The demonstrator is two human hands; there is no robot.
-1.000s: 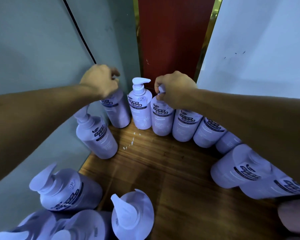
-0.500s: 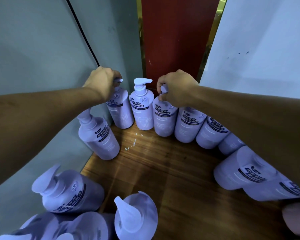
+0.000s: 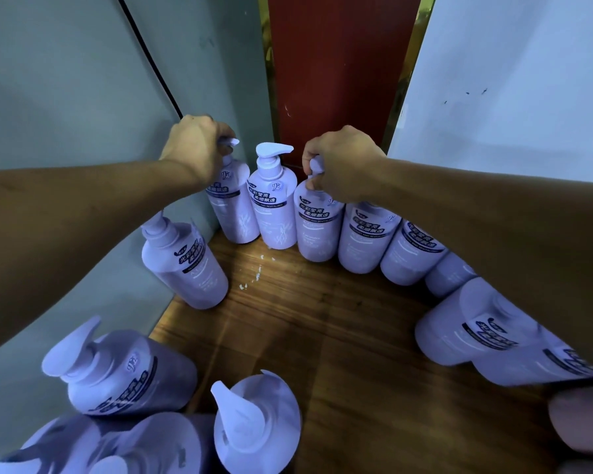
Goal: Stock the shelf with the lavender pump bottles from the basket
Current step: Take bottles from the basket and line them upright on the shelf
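Lavender pump bottles stand in a curved row along the back of a wooden shelf (image 3: 322, 336). My left hand (image 3: 196, 148) grips the pump head of the far-left back bottle (image 3: 235, 206) in the corner. My right hand (image 3: 339, 162) is closed around the pump of another bottle (image 3: 317, 224), two places to the right. Between them an untouched bottle (image 3: 273, 200) stands upright with its pump pointing right. More bottles continue the row under my right forearm. No basket is in view.
One bottle (image 3: 185, 265) stands alone by the grey left wall (image 3: 65, 97). Several more bottles (image 3: 124, 374) crowd the near left and bottom edge. A red panel (image 3: 332, 63) with gold trim lies behind the shelf; a white wall (image 3: 510, 80) rises at right. White flecks (image 3: 257, 271) mark the wood.
Both hands stay on the same two pump heads. The left bottle's pump nozzle now shows past my fingers, pointing right. The bottles have barely shifted.
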